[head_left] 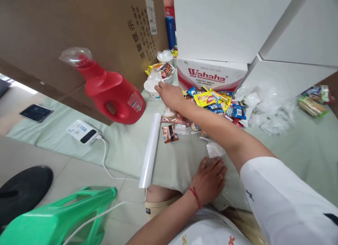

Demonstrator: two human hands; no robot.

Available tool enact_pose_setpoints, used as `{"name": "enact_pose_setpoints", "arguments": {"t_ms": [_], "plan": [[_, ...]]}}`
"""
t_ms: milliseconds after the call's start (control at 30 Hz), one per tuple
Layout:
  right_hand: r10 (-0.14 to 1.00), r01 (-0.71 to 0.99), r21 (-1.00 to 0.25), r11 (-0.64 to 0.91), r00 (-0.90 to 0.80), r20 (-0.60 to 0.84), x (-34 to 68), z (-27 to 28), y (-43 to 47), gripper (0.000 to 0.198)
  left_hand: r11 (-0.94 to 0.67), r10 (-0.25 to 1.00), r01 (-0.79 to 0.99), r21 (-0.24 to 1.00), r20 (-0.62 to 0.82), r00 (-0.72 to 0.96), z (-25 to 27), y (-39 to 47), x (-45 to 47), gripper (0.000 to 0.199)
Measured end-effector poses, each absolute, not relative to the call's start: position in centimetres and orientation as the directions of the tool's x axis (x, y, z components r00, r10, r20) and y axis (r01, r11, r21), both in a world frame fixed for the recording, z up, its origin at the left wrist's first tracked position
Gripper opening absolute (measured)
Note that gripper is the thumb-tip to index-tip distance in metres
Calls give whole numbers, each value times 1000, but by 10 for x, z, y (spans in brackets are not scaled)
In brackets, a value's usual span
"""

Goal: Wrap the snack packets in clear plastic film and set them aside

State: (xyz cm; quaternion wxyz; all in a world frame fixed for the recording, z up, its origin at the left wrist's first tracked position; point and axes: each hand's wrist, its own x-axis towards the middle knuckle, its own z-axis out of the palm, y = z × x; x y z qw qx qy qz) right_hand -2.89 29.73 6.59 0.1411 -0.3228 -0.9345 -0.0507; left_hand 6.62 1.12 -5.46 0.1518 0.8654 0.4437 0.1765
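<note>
A white roll point(150, 150) is seen lying on the green cloth point(126, 150), long axis running from the near edge away towards a paper cup point(151, 87). The left hand point(210, 180) is pressed flat, fingers together, on clear plastic. The cup's rim is touched by the right hand point(170, 94), fingers extended.

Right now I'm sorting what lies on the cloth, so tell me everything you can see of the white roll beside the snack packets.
The white roll is a long, slim, smooth cylinder, perhaps plastic film or paper. It lies flat on the pale green cloth, running from near the snack packets toward the person's knee, its near end past the cloth's edge. Neither hand touches it; a white cable runs alongside.
</note>
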Motion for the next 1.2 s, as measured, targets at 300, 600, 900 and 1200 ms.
{"name": "enact_pose_setpoints", "arguments": {"t_ms": [300, 600, 900, 1200], "plan": [[574, 567, -95, 818, -796, 191, -90, 35, 344, 25, -557, 822, 688, 465, 190, 537, -69, 10, 66, 39], [902, 448, -783, 431, -201, 381, 202, 80, 281, 42, -549, 828, 692, 468, 195, 525, -57, 15, 62, 45], [919, -199, -953, -228, 281, -278, 351, 43, 321, 33, -528, 847, 732, 430, 212, 487, -53, 13, 68, 39], [954, -666, -695, -271, -91, -285, 368, 63, 304, 41, -549, 836, 747, 376, 250, 488, -53, 14, 69, 38]]}}
